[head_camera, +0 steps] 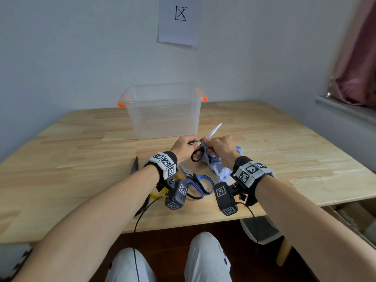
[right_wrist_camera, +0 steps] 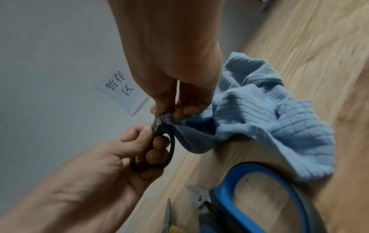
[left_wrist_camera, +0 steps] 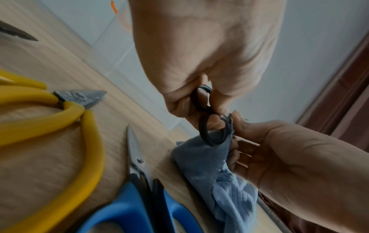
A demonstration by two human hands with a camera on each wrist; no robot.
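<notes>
Lengthwise, the scissors (head_camera: 215,130) point away from both hands, toward the bin (head_camera: 162,119).
Grip: left hand (head_camera: 183,147) clasps the loops; right hand (head_camera: 222,148) pinches cloth (head_camera: 220,173) round the blade base.

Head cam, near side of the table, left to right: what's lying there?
dark blade → yellow-handled cutters → blue-handled scissors → blue cloth. The black-handled scissors, held up, overlap the last two, so left out.

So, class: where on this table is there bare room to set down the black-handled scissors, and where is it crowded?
Bare wood runs from the blue cloth to the right edge of the table, and left of the dark blade and clear bin. Crowded: the front middle, where the yellow-handled tool, blue-handled scissors and cloth lie close together.
</notes>
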